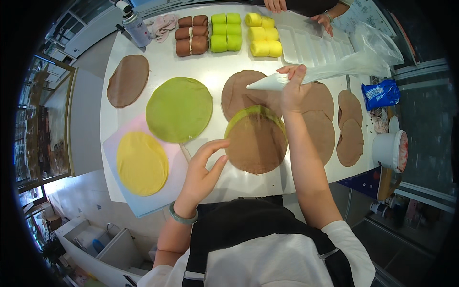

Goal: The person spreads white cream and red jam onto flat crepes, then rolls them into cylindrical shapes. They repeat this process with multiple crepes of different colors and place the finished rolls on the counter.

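Note:
My right hand grips a piping bag filled with white cream, its tip pointing left above the brown crepes. Beside the left edge of a brown crepe, my left hand is open, thumb and fingers apart; whether it touches the crepe I cannot tell. That crepe overlaps a green one, whose rim shows along its top, and other brown crepes lie behind. Further left are a green crepe and a yellow crepe, the yellow one on pale pink-and-blue sheets.
Brown rolls, green rolls and yellow rolls stand along the far side. Near a white divided tray are another person's hands. A gas torch, a blue packet and a white tub sit near the edges.

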`<act>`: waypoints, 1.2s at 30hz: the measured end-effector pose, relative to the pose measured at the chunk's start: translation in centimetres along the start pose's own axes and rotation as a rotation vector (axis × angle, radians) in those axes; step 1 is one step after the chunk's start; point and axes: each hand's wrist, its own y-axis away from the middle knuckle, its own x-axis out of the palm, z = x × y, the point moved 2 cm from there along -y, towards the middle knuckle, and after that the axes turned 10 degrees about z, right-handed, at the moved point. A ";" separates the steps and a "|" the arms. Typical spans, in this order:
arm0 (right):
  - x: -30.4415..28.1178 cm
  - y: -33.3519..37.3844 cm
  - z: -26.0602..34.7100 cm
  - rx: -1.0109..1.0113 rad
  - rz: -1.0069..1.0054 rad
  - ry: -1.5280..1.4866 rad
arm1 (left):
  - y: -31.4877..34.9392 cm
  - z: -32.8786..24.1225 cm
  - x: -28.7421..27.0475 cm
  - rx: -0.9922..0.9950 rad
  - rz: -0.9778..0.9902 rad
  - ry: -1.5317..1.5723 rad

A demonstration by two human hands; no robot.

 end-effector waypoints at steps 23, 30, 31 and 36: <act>-5.4 4.0 1.5 -0.040 0.041 0.272 | 0.6 -0.5 -0.1 -0.030 0.251 -0.147; -9.8 13.3 5.9 0.060 0.038 0.171 | 2.1 -0.1 0.4 -0.021 0.241 -0.139; -10.0 13.7 5.8 0.073 0.056 0.166 | 2.2 -0.1 0.5 -0.022 0.241 -0.134; -7.8 15.1 4.0 -0.102 0.042 0.408 | 3.0 0.4 0.9 -0.030 0.244 -0.102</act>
